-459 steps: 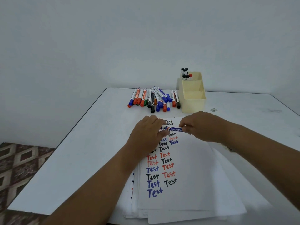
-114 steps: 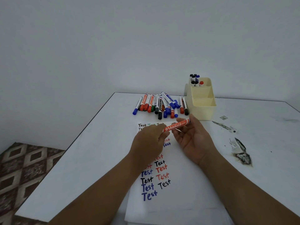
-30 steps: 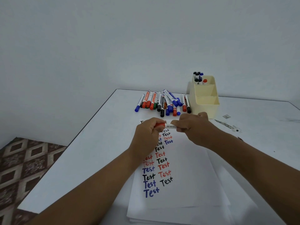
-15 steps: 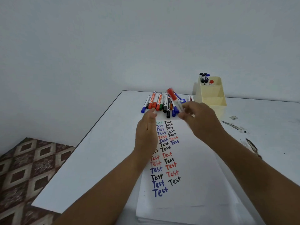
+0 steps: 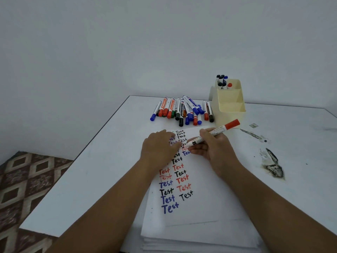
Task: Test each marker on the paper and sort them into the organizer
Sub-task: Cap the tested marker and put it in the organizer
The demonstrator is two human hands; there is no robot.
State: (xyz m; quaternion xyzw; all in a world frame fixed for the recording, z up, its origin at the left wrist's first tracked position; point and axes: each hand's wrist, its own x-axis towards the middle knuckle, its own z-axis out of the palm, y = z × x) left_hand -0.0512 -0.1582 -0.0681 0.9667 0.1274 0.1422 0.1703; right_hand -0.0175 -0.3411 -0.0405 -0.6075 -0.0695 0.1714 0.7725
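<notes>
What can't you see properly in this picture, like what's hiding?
All in the head view:
- Some "Test" words on the paper are covered by the left hand and right hand.
- The tip of the red marker sits between the hands; whether it touches the paper is unclear.
- The marker's printed label is too small to read.
- The organizer walls hide the lower parts of the markers standing in its far compartment.

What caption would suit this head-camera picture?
Right hand writes with a red marker while left hand steadies the paper.
</notes>
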